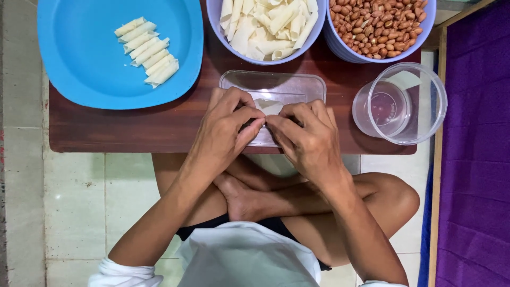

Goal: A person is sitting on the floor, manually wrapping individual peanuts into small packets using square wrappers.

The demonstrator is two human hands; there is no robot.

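My left hand [227,130] and my right hand [305,138] meet fingertip to fingertip over a clear rectangular plastic lid [276,85] on the low brown table [133,127]. Between the fingers both hands pinch a small pale pastry wrapper [268,106], mostly hidden by the fingers. A blue plate [79,58] at the far left carries several rolled pale pastry sticks [147,51] in a row.
A lilac bowl [265,26] of flat pastry strips and another lilac bowl of peanuts [380,24] stand at the table's back edge. A clear plastic tub [401,103] sits at the right. My crossed legs rest on pale floor tiles; a purple cloth [475,159] lies to the right.
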